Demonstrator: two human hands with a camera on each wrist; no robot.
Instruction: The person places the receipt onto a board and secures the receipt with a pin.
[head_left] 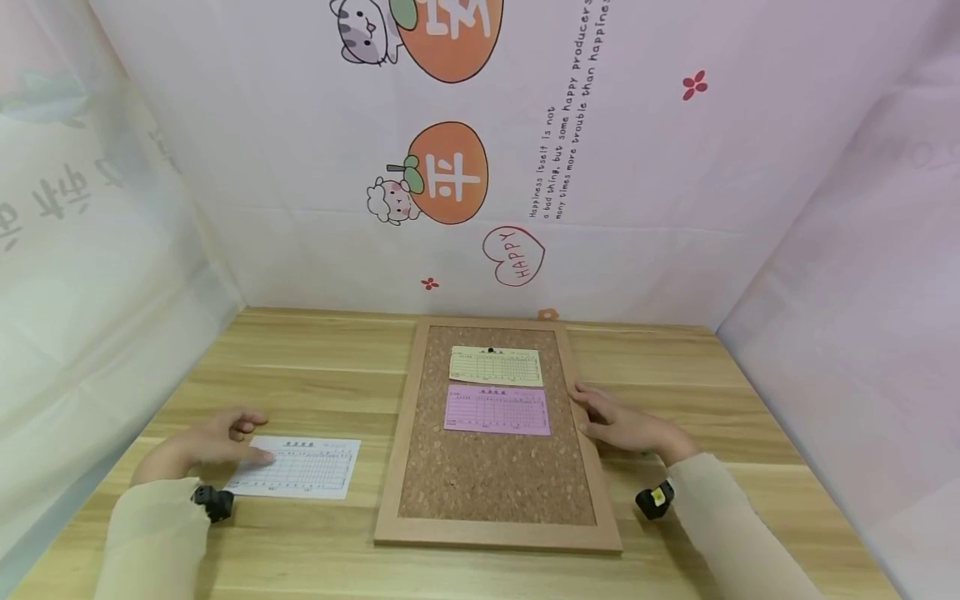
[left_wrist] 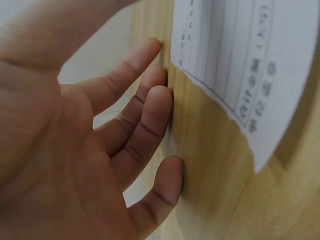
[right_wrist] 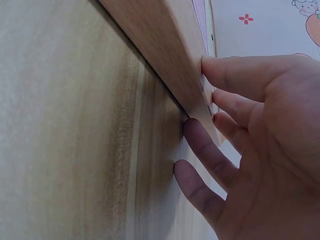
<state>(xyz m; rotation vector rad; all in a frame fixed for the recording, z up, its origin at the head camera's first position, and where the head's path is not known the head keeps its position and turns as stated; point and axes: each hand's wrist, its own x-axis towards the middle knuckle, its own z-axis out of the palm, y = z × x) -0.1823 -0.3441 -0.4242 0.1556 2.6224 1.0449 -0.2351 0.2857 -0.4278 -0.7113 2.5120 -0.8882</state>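
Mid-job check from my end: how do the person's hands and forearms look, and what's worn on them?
The left hand and right hand are ungloved. A plain cream left sleeve and matching right sleeve cover the forearms. Each wrist has a small, boxy black camera; the right one bears a yellow patch. No cables show.

Site is a small screened-off work area within undetermined premises. A wood-grain desk [head_left: 322,358] is bounded at left, right and far side by pale hanging sheets [head_left: 645,183]; the far sheet bears cartoon animals [head_left: 392,202], orange fruit [head_left: 453,169] and English lettering [head_left: 564,125]. A cork board [head_left: 495,479] and printed paper forms [head_left: 497,410] on the desk give an office-like character.
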